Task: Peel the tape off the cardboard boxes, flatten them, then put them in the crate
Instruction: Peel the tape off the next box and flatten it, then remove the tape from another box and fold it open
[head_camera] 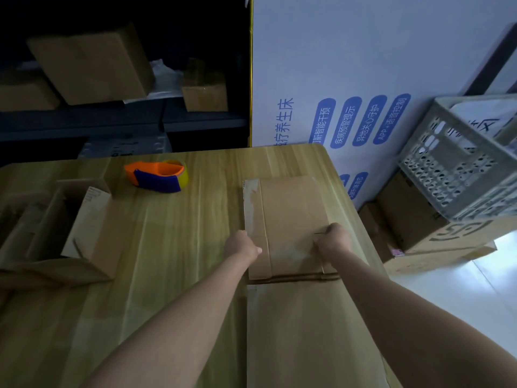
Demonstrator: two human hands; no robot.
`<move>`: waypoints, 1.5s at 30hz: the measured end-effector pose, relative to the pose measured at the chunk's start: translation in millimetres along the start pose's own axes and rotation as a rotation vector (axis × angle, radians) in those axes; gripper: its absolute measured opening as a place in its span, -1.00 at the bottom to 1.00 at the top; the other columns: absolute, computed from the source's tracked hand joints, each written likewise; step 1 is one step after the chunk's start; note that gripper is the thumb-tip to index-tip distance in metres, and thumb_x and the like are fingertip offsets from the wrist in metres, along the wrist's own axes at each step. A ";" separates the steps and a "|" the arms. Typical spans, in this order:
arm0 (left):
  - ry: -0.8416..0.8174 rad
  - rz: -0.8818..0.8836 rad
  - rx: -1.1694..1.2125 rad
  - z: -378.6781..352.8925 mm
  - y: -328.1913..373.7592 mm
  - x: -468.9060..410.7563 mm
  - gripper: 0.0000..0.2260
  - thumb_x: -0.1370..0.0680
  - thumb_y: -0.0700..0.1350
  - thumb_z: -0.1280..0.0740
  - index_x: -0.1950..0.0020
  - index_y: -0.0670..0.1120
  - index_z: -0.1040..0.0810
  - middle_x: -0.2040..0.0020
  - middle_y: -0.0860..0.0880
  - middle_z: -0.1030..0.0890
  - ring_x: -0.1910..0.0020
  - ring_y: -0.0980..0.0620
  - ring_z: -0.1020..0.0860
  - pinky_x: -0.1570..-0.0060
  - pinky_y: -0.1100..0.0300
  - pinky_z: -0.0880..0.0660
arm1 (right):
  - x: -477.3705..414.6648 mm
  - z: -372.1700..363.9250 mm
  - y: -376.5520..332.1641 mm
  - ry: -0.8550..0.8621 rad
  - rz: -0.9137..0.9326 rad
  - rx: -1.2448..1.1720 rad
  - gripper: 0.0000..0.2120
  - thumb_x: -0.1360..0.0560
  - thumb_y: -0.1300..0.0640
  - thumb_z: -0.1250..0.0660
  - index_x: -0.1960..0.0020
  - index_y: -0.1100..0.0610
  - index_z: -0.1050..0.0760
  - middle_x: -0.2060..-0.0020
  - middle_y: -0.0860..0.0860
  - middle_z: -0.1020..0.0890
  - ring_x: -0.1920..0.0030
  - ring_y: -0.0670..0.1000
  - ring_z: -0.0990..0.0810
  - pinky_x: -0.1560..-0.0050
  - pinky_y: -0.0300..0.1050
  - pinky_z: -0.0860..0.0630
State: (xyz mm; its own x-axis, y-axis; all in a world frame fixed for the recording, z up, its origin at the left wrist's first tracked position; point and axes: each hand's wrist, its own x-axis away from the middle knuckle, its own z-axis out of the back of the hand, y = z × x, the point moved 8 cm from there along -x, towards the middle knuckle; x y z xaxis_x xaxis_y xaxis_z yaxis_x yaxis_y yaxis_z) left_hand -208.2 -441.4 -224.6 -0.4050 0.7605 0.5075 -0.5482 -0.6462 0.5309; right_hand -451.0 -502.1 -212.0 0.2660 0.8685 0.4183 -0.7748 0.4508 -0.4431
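1. An open brown cardboard box (70, 219) stands at the left end of the light wooden table (167, 247), flaps raised.
2. Behind the table, a dark shelf unit (126, 121) carries several more brown cartons (89, 65).
3. An orange-and-blue tape dispenser (156, 176) loaded with a yellowish roll lies on the table near the far edge, well apart from both hands.
4. The left hand (242, 245) is at the left edge of the flattened brown cardboard box (288, 214). Its fingers curl over that edge and the thumb lies on the top face, gripping the cardboard.
5. The flattened brown cardboard box lies flat on the right part of the table. A pale strip runs along its left side. A dark crease or gap crosses it just nearer than the hands, and a further cardboard panel (307, 331) extends toward the person.
6. The right hand (334, 238) rests on the right half of the same box, fingers curled, knuckles up, at a flap edge. Whether it pinches the flap or only presses cannot be told.
7. A white panel with blue printed characters (363, 79) stands behind the table.
8. A grey perforated plastic crate (458, 169) sits at the far right, off the table, on large brown cartons on the floor (419, 228).
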 end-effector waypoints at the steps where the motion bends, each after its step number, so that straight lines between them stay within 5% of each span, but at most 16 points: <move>1: -0.030 -0.015 0.019 -0.6 -1.5 1.1 -0.38 -0.48 -0.14 -0.43 -0.48 -0.15 -0.26 -0.43 -0.09 -0.37 -0.38 -0.09 -0.38 -0.29 0.12 -0.34 | 2.2 0.2 -1.3 -0.009 0.013 0.023 -0.70 -0.50 0.22 -0.29 -0.20 0.22 -0.37 -0.10 0.19 -0.53 -0.13 0.19 -0.51 -0.13 0.04 -0.50; 7: 0.004 -0.059 0.098 34.9 -6.8 21.6 -0.37 -0.49 -0.12 -0.42 -0.48 -0.17 -0.23 -0.43 -0.13 -0.35 -0.38 -0.10 -0.36 -0.28 0.10 -0.35 | 41.7 11.8 -38.8 0.090 0.217 0.235 -0.58 -0.51 0.29 -0.16 -0.36 0.23 -0.27 -0.32 0.17 -0.37 -0.33 0.18 -0.30 -0.37 0.04 -0.24; 12: 0.211 -0.259 0.109 113.7 -3.5 56.9 -0.66 -0.54 -0.17 -0.35 -0.30 -0.10 -0.46 -0.22 -0.07 -0.53 -0.14 0.00 -0.51 -0.01 0.25 -0.42 | 111.7 9.8 -119.6 0.047 0.561 0.212 -0.53 -0.55 0.27 -0.18 -0.45 0.19 -0.24 -0.36 0.12 -0.39 -0.34 0.13 -0.32 -0.35 -0.01 -0.31; 24: 0.630 -0.439 -0.043 303.7 -137.3 169.1 -0.75 -0.54 -0.24 -0.31 -0.21 -0.12 -0.54 -0.12 -0.04 -0.53 -0.07 0.04 -0.53 -0.05 0.30 -0.40 | 320.8 -129.5 -311.5 -0.139 1.161 0.264 -0.52 -0.53 0.09 -0.29 -0.42 0.13 -0.31 -0.36 0.11 -0.38 -0.39 0.13 -0.24 -0.33 0.01 -0.29; 30: 0.644 -0.373 -0.102 343.5 -202.4 187.4 -0.72 -0.55 -0.21 -0.30 -0.25 -0.06 -0.51 -0.16 0.00 -0.51 -0.11 0.07 -0.51 -0.04 0.34 -0.35 | 334.7 -210.0 -328.1 -0.145 1.051 0.655 -0.55 -0.52 0.07 -0.28 -0.40 0.02 -0.35 -0.49 0.06 -0.12 -0.49 0.22 0.08 -0.44 0.15 0.00; 34: 0.584 -0.407 -0.103 349.7 -222.3 188.9 -0.71 -0.55 -0.20 -0.30 -0.27 -0.05 -0.50 -0.17 0.02 -0.51 -0.12 0.13 -0.49 -0.08 0.38 -0.33 | 331.7 -216.5 -330.3 -0.018 1.007 0.687 -0.65 -0.48 0.23 -0.27 -0.24 0.05 -0.52 -0.42 0.06 -0.31 -0.47 0.22 -0.01 -0.44 0.15 -0.03; 38: 0.528 -0.418 -0.114 348.9 -228.0 180.4 -0.68 -0.54 -0.16 -0.32 -0.30 -0.04 -0.48 -0.22 0.01 -0.49 -0.16 0.11 -0.49 -0.09 0.36 -0.33 | 337.0 -178.6 -341.6 0.136 1.009 0.381 -0.75 -0.51 0.22 -0.22 -0.15 0.13 -0.55 -0.21 0.10 -0.52 -0.41 0.19 -0.18 -0.41 0.08 -0.13; 41: 0.465 -0.398 -0.070 346.1 -222.0 169.6 -0.61 -0.53 -0.09 -0.35 -0.35 -0.05 -0.42 -0.27 0.00 -0.44 -0.18 0.07 -0.49 -0.08 0.32 -0.33 | 334.7 -143.4 -344.0 0.024 0.855 0.074 -0.72 -0.57 0.13 -0.19 -0.21 0.20 -0.49 -0.12 0.18 -0.55 -0.23 0.21 -0.41 -0.24 0.04 -0.37; 45: 0.290 -0.405 0.006 331.4 -205.5 157.8 -0.37 -0.47 0.01 -0.42 -0.46 -0.07 -0.24 -0.40 -0.07 -0.29 -0.37 -0.05 -0.31 -0.37 0.04 -0.30 | 328.9 -106.3 -329.3 -0.131 0.645 -0.128 -0.76 -0.57 0.11 -0.19 -0.09 0.25 -0.49 0.11 0.09 -0.52 0.00 0.15 -0.54 0.09 -0.07 -0.45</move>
State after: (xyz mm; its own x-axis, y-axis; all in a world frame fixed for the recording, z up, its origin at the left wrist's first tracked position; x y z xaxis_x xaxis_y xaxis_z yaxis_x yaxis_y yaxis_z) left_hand 83.1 -209.5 -28.7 -0.3479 0.9362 0.0510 -0.6995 -0.2954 0.6507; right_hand -47.4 -343.0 -12.7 -0.3062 0.9434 0.1274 -0.6790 -0.1226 -0.7239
